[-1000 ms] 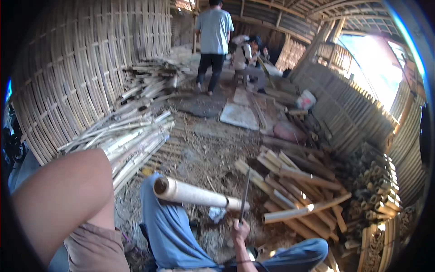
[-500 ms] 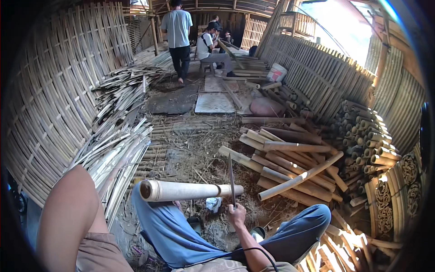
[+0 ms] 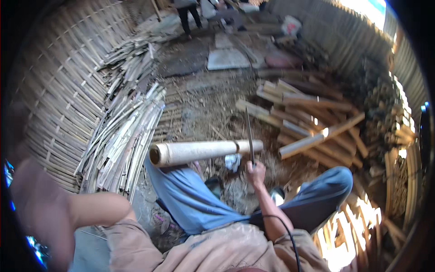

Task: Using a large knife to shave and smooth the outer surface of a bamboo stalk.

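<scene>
My right hand [image 3: 256, 172] is closed round the handle of a long-bladed knife [image 3: 249, 131], its blade pointing up and away. A pale bamboo tube [image 3: 199, 152] lies across my bent left knee, its hollow end to the left and a joint near its right end. The blade passes in front of the tube; whether they touch I cannot tell. At the left rim my left arm is bent up close to the camera, and my left hand [image 3: 43, 217] is smeared by motion, its fingers unreadable. Just under the tube is a crumpled whitish scrap [image 3: 233, 162].
Cut bamboo lengths [image 3: 317, 122] are piled at the right, with more stacked by the wall. Split bamboo strips [image 3: 129, 136] lie along the left beside a woven bamboo wall [image 3: 59, 109]. Beyond a pale board [image 3: 228, 59], other people [image 3: 188, 16] are at the back.
The view has tipped down and everything sits higher and slightly right. My left arm has swung, bringing the blurred forearm and hand into view. My right hand keeps its hold on the knife.
</scene>
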Demonstrator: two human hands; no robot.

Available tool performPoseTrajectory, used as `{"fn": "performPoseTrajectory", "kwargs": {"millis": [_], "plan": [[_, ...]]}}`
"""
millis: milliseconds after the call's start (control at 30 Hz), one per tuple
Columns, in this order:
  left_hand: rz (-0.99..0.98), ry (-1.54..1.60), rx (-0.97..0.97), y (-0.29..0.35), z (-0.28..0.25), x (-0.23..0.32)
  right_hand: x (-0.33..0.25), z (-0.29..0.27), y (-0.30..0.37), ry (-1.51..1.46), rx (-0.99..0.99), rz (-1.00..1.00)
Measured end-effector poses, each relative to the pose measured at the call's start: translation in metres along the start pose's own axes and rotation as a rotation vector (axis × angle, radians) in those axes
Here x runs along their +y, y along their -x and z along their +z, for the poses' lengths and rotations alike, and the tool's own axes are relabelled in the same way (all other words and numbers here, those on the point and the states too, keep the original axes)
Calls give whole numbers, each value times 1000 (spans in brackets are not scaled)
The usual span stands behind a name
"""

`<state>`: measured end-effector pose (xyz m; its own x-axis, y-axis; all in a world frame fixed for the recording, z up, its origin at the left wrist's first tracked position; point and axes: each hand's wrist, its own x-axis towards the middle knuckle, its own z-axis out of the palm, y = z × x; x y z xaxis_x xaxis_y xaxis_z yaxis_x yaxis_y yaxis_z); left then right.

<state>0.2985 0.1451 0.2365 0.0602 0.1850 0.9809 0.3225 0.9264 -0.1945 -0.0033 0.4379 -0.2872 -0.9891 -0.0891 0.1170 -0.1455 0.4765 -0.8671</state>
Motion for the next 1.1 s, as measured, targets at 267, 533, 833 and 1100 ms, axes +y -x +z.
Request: {"fn": "performPoseTrajectory", "kwargs": {"millis": [267, 533, 833, 1100], "plan": [[-1057, 78, -1098, 222, 61, 5, -6, -1, 7, 67, -38, 152], [-1055, 98, -624, 245, 115, 40, -13, 11, 17, 73, -175, 178], [-1372, 926, -292, 201, 253, -24, 33, 9, -15, 88, -65, 252], [-1529, 1067, -34, 222, 309, -83, -47, 0, 6, -220, -144, 107]]}}
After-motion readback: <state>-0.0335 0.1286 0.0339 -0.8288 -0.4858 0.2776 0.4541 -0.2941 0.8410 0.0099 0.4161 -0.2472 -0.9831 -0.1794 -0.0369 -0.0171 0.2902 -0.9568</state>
